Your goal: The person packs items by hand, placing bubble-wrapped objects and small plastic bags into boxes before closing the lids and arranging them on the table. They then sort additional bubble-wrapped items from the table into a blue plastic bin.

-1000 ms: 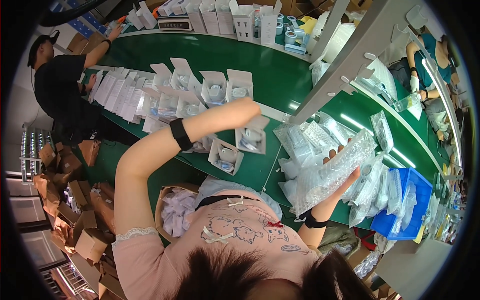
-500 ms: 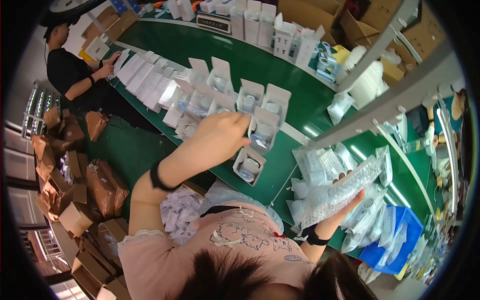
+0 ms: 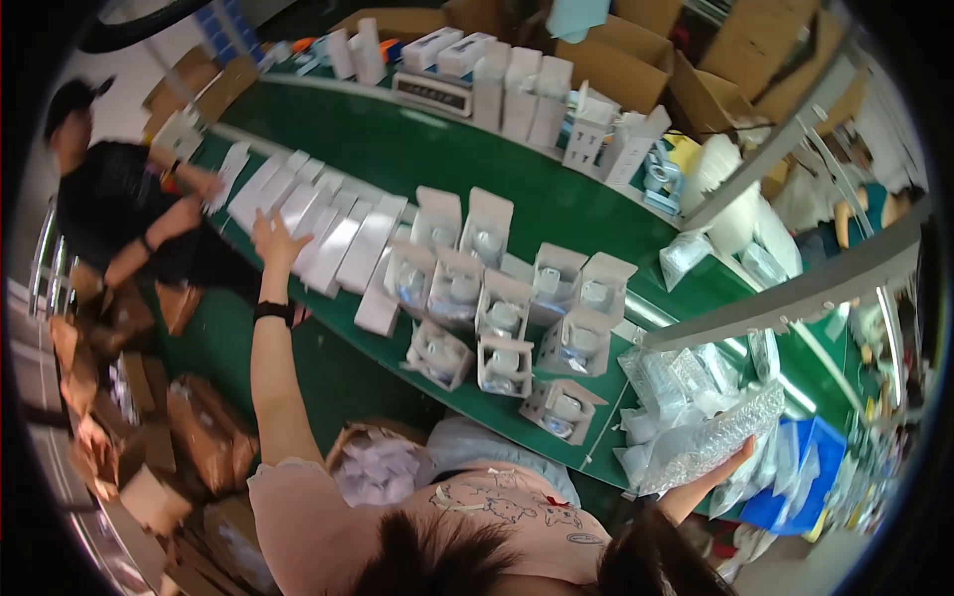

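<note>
Green worktop [image 3: 412,159] is slanting across a cluttered workroom, with brown cardboard boxes [image 3: 611,74] crowding its far side. Toward its right end, a long bubble-wrap sleeve [image 3: 714,442] is lying tilted in the right hand [image 3: 730,465], whose fingers are curling around its side; how firmly they are gripping, I cannot tell. Slick film in a one-handed hold could be slipping free if the arm were jolting. Just beside the sleeve, clear bubble-wrapped packets [image 3: 688,385] are lying in a loose heap, so a dipping sleeve could be dragging some along, perhaps against the blue plastic bin [image 3: 765,513] nearby.

Nearer the middle, open-top white boxes [image 3: 506,286] are standing clustered with their flaps up and clear-wrapped items inside. One front box [image 3: 538,403] is sitting close to the worktop's near edge; a brushing sleeve or elbow could be tipping it off.

Farther left, the left hand [image 3: 278,243] is hanging over slim closed white cartons [image 3: 370,248], its fingers standing wide apart and holding nothing; whether any fingertip is touching, I cannot tell. These cartons are overlapping in a row, so one careless push could be sending several sliding. Beyond them, a co-worker [image 3: 124,194] in black is working close to the row's end, and the two people's hands could be colliding.
</note>
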The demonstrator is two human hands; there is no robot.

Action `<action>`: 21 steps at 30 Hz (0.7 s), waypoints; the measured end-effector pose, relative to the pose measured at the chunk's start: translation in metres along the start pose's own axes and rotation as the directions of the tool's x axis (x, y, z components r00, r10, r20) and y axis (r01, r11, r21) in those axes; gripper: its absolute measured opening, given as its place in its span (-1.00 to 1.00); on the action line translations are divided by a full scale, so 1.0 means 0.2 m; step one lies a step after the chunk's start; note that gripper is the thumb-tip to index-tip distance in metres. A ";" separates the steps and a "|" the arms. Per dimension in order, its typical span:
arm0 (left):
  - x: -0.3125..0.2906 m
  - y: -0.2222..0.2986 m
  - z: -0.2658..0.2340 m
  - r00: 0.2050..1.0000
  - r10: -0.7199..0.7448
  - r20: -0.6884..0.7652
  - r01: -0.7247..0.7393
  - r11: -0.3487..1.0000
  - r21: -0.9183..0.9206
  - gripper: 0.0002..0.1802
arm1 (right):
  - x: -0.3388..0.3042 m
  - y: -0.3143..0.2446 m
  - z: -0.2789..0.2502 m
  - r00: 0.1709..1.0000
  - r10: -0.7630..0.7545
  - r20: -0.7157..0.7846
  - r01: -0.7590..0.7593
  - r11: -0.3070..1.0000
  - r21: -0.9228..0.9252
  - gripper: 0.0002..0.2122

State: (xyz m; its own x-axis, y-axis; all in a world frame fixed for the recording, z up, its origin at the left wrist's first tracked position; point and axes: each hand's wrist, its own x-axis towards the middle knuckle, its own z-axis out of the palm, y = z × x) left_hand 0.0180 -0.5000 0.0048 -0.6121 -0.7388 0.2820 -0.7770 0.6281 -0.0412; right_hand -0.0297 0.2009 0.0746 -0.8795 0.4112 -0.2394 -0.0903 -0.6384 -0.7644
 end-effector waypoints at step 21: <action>-1.29 1.01 -1.15 0.636 0.761 -0.128 -0.590 0.373 -0.716 0.10 | -0.35 0.18 0.18 0.604 0.429 0.672 -0.394 0.893 -0.216 -0.32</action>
State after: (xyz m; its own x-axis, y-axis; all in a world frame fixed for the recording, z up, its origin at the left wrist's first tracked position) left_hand 0.0530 -0.1254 0.1446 -0.9618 0.0394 0.2711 0.1768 0.8451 0.5045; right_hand 0.0132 0.1264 0.0857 -0.8836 -0.4629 -0.0703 0.3671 -0.5919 -0.7176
